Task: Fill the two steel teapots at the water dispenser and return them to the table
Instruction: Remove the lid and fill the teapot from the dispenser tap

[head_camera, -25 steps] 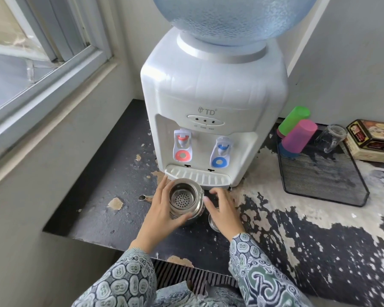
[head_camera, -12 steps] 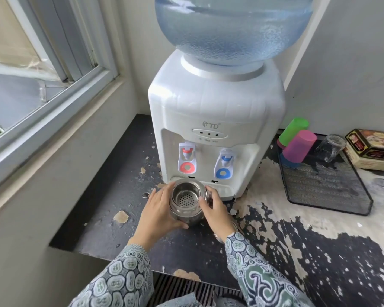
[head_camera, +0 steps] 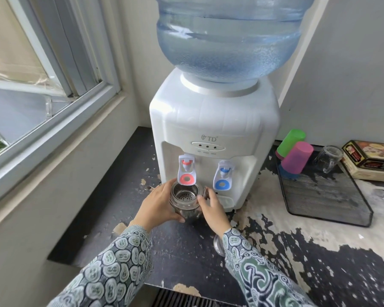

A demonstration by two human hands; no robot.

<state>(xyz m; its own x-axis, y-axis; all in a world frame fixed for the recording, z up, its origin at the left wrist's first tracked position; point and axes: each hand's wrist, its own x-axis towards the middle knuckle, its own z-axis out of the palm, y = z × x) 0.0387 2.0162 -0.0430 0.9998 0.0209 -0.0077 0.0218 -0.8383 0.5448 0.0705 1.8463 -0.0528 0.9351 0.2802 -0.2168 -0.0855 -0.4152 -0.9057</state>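
Both hands have brought the lidless round steel teapot up under the red-ringed hot tap; fill can start. My left hand wraps the pot's side, right hand fingers curl against its rim. White dispenser reads "TD".

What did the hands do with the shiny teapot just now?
Both hands carried the steel teapot up and back, from in front of the drip tray to under the red tap. The left hand still grips its side; the right hand still steadies it. The lid stayed on the counter, the cups on the tray.
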